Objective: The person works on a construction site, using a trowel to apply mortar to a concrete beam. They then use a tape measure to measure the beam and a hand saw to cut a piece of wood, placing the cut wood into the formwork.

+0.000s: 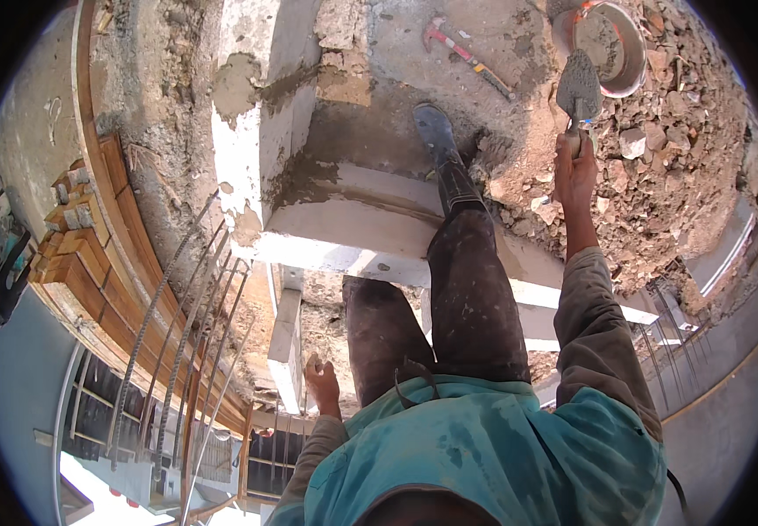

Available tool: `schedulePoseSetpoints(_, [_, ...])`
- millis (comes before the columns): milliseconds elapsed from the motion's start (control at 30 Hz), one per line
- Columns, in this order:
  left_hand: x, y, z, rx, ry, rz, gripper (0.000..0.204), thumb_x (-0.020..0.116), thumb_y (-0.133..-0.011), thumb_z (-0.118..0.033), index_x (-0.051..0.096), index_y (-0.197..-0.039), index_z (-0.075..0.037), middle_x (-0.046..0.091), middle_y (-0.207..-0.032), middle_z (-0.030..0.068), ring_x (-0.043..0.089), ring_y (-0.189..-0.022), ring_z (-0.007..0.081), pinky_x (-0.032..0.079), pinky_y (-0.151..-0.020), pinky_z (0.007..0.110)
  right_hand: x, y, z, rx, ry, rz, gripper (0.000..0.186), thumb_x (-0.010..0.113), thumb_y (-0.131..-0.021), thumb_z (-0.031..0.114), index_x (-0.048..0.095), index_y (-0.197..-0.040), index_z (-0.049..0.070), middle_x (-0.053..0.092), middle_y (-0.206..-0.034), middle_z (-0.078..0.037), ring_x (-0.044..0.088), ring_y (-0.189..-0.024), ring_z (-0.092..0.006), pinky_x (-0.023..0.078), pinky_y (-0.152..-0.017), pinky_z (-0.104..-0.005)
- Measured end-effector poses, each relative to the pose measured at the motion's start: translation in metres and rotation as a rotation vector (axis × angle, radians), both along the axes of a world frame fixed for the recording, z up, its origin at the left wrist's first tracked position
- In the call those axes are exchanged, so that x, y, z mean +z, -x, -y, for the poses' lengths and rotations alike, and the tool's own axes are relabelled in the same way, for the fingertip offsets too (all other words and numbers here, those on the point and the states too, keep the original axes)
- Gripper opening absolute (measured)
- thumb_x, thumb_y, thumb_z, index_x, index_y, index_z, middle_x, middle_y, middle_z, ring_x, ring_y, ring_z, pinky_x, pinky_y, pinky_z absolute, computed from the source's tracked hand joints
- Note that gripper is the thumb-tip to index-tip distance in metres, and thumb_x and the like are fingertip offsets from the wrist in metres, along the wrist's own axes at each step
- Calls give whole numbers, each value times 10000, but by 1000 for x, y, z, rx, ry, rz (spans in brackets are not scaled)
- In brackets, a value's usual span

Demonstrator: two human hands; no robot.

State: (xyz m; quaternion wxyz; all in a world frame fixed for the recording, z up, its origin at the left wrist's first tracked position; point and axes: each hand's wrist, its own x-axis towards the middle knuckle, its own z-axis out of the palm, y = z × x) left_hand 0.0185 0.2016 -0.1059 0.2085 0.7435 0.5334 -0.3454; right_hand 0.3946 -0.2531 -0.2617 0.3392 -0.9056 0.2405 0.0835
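Observation:
My right hand (577, 171) is stretched out to the far right, closed around the handle of a trowel. The trowel (579, 86) points away from me, its blade grey with mortar and its tip beside the bucket. The round bucket (635, 81) has an orange-marked rim and holds grey mortar (601, 46). Low by my left thigh, my left hand (322, 383) has its fingers loosely curled, and no object shows in it. Nearest to it is a pale upright slab (286, 346). Fresh grey mortar (237, 86) patches the white concrete column (252, 158) ahead.
A hammer (467, 56) with a red and yellow handle lies on the ground ahead. Broken rubble (659, 167) spreads along the right. Bare steel bars (182, 316) stick up at the left, beside stacked wood (90, 267). My boot (436, 131) is planted beyond a pale concrete beam (344, 250).

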Motion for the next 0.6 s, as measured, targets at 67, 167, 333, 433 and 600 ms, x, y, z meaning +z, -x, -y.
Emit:
schedulePoseSetpoints(67, [-6,-15,17,-109,22,-21,425,596,-783,-134,571,-1172,35,590,-1078,196,579,-960,291,459,-858,396,-6,-66,81,73,415,-73,369,544,-902,301,544,-1085,-19,630,-830,-262,627,-773,-415,491,-693,-460])
schedulePoseSetpoints(167, [-19,-39,31,-150,62,7,418,601,-775,-125,574,-1157,42,588,-1027,189,575,-940,298,452,-866,392,-51,-144,210,209,446,-205,395,514,-880,304,541,-1112,-15,621,-948,-297,598,-897,-456,486,-780,-489])
schedulePoseSetpoints(333, [-33,-74,41,-294,81,-15,407,596,-766,-119,581,-1142,38,585,-998,189,575,-937,302,451,-846,399,-124,-220,239,650,524,-414,276,620,-841,289,594,-846,14,639,-761,-170,631,-677,-306,503,-605,-403])
schedulePoseSetpoints(433, [-27,-95,50,-230,65,6,404,589,-768,-120,582,-1140,36,581,-1005,188,576,-933,301,452,-839,404,-122,-208,216,419,172,-444,197,625,-850,257,633,-871,61,607,-694,-87,584,-571,-203,482,-524,-337])
schedulePoseSetpoints(600, [-21,-94,30,-272,61,16,407,583,-773,-115,576,-1148,42,573,-1015,188,576,-927,303,459,-834,398,-74,-146,221,-136,-549,-347,197,660,-842,236,633,-964,84,583,-690,0,516,-536,-94,426,-498,-244])
